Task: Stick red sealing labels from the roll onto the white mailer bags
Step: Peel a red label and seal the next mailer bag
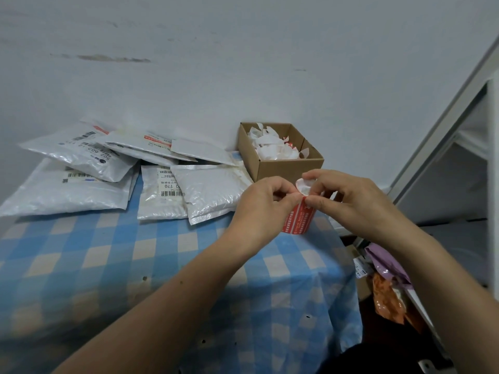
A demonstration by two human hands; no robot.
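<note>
1. The left hand (267, 201) and the right hand (348, 202) meet above the far right part of the table, fingertips almost touching.
2. Both hands pinch the top edge of a strip of red labels (298, 220) between thumb and forefinger, with the other fingers curled in.
3. The strip hangs straight down from the pinch, and its lower end reaches the checked tablecloth (135, 252).
4. Just above the pinch, a curl of white backing paper (305, 186) sticks up between the two hands. Which fingers hold it cannot be told.
5. Right behind the hands stands an open cardboard box (286, 168) with white paper scraps (272, 147) inside.
6. To the left of the grip, close to the left hand, a white mailer bag (213, 190) lies flat on the cloth.
7. Further left and back from the grip, more mailer bags (81, 155) are piled over one another. Some show printed shipping slips, and two have a red label on them.
8. To the right of the grip, a white shelf frame (459, 157) stands beside the table.
9. Below the right forearm, off the table edge, lie a purple bag (386, 260) and an orange packet (386, 300).
</note>
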